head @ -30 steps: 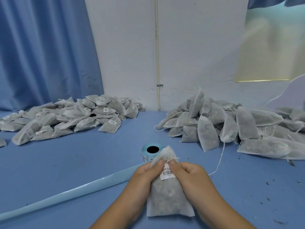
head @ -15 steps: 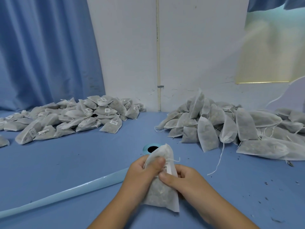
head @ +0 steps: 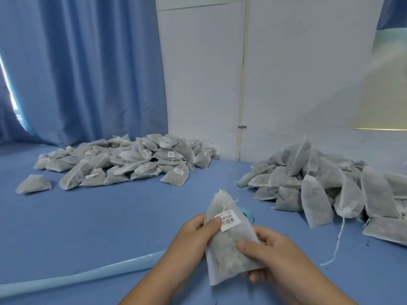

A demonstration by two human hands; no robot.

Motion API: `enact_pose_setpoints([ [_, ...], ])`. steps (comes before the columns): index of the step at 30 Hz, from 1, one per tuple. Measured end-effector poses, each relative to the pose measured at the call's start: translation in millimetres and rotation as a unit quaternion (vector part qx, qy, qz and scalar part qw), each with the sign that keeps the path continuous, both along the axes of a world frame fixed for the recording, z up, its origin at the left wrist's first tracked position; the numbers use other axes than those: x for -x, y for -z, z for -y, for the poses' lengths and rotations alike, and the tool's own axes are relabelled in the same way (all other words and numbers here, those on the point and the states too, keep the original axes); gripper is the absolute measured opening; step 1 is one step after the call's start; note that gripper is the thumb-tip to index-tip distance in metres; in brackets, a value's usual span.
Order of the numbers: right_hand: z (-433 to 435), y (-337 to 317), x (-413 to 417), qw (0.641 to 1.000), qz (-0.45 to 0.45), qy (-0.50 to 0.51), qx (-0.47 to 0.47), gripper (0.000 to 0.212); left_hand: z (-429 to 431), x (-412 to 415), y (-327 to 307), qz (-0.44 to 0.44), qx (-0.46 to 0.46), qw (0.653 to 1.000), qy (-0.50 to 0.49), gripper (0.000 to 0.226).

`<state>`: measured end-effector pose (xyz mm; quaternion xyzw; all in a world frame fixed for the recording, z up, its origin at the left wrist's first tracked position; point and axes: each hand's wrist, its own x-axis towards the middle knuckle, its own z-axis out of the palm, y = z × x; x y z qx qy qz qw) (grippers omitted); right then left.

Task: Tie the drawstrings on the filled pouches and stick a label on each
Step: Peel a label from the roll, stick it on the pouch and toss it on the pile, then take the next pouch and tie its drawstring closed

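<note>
Holding one pouch (head: 229,249) in both hands, above table (head: 110,216).
Labelled pile (head: 123,164) at far left. Left hand (head: 196,241) grips the pouch's left edge, thumb pressing label (head: 228,219) below the cinched neck. Pouch upright between hands. Right hand (head: 271,252) grips its lower right, thumb in front, fingers behind. Unlabelled pile (head: 319,183) at far right.

A small hand-packing workroom: a blue surface (head: 110,216) carries a labelled pile (head: 123,164) and an unlabelled pile (head: 319,183) of filled pouches, set against a bare white wall (head: 198,84) and a blue curtain (head: 88,73).
</note>
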<state>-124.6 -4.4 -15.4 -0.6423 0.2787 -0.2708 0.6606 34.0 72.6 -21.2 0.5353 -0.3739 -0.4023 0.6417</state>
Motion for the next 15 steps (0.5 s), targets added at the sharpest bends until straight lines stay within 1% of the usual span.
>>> enact_pose_setpoints([
  [2, -1, -2, -11, 1.0, -0.01, 0.008, -0.009, 0.023, -2, -14, -1, -0.022, -0.013, 0.999, -0.024, 0.025],
  [4, -2, -5, -23, 1.0, -0.018, 0.012, -0.011, 0.014, -3, -28, -4, -0.079, -0.003, 0.994, -0.073, 0.028],
  [7, -5, -13, -46, 1.0, -0.008, 0.005, -0.019, 0.014, -6, -54, -5, -0.201, 0.021, 0.962, -0.182, 0.018],
  [9, -5, -27, -70, 0.999, 0.014, -0.01, -0.041, 0.008, -9, -69, -6, -0.255, 0.044, 0.937, -0.233, 0.015],
  [10, -3, -38, -85, 0.997, 0.043, -0.018, -0.063, 0.007, -11, -76, -7, -0.274, 0.056, 0.926, -0.253, 0.015],
  [12, 7, -62, -118, 0.983, 0.143, -0.026, -0.113, 0.006, -12, -85, -9, -0.294, 0.076, 0.907, -0.292, 0.016],
  [13, 13, -73, -132, 0.974, 0.192, -0.017, -0.122, 0.011, -12, -88, -11, -0.292, 0.082, 0.902, -0.307, 0.017],
  [14, 20, -82, -144, 0.968, 0.221, -0.002, -0.115, 0.02, -10, -90, -12, -0.282, 0.086, 0.901, -0.317, 0.016],
  [15, 26, -88, -151, 0.967, 0.23, 0.007, -0.106, 0.029, -9, -91, -13, -0.269, 0.088, 0.903, -0.322, 0.016],
])
